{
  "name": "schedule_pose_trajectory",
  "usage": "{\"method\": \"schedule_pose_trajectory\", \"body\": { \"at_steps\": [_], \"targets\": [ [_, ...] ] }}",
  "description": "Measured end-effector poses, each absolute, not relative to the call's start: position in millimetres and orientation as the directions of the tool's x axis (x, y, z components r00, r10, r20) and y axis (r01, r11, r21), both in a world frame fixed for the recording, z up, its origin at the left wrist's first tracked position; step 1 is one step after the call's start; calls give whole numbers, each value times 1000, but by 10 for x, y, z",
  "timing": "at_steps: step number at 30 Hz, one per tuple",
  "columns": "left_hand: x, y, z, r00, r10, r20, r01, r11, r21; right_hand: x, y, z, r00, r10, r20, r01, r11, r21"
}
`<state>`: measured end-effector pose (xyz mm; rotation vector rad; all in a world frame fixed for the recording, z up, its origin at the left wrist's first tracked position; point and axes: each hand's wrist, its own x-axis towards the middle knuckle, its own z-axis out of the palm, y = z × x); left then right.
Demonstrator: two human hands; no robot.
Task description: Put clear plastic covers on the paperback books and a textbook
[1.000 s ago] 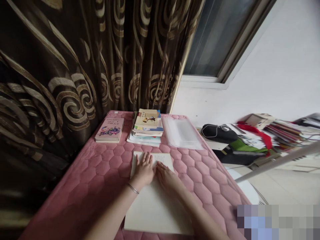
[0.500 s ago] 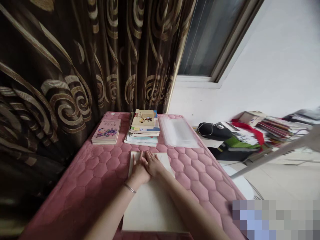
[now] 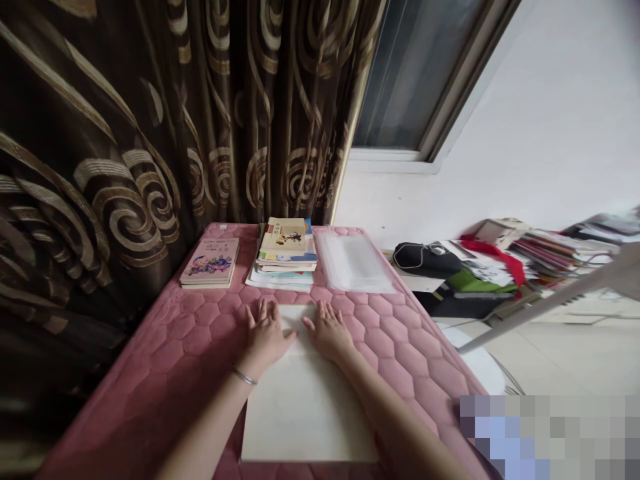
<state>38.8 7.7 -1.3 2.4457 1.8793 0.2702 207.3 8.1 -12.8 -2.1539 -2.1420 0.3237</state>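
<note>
A long, flat cream-white sheet or pad (image 3: 310, 417) lies on the pink quilted cover, directly in front of me. My left hand (image 3: 267, 335) rests flat along its far left edge, fingers spread, a thin bracelet at the wrist. Across from it, my right hand (image 3: 329, 331) lies flat on the far right edge with its thumb out to the side. Both hands are open and press on the surface; a strip of it shows between them. Whether it is one sheet or several layers I cannot tell.
Beyond the hands stand a pink-covered book stack (image 3: 209, 265), a taller pile of books (image 3: 284, 250) and clear plastic sleeves (image 3: 355, 260). A patterned curtain (image 3: 250, 100) hangs behind. To the right are a black pouch (image 3: 425, 259), piled papers and a slanted pole (image 3: 540, 307).
My hands, overlapped at the middle of the far end half a second ago, have moved apart to its left and right edges. The view has shifted slightly.
</note>
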Motion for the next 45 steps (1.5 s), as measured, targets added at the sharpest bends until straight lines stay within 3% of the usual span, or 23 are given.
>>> {"method": "schedule_pose_trajectory", "body": {
  "at_steps": [10, 18, 30, 38, 42, 45],
  "targets": [
    [373, 98, -38, 152, 977, 148, 981, -167, 95, 2033, 86, -92, 68, 993, -99, 984, -83, -155],
    [391, 94, 10, 143, 978, 155, 979, -162, 124, 2018, 85, -65, 70, 990, -118, 985, -87, -147],
    [273, -252, 199, 99, 975, 197, 994, -106, 27, 1998, 106, -108, 82, 990, -114, 992, -93, -91],
    [231, -503, 97, 15, 973, 232, 991, -44, 124, 1794, 206, 159, 113, 982, -150, 994, -112, 13],
    [224, -493, 54, -13, 970, 245, 988, -25, 149, 1437, 268, 241, -51, 998, -28, 994, 48, -100],
    [223, -489, 28, -10, 967, 254, 989, -29, 146, 1216, 341, 198, -96, 995, -39, 977, 87, -195]
  ]
}}
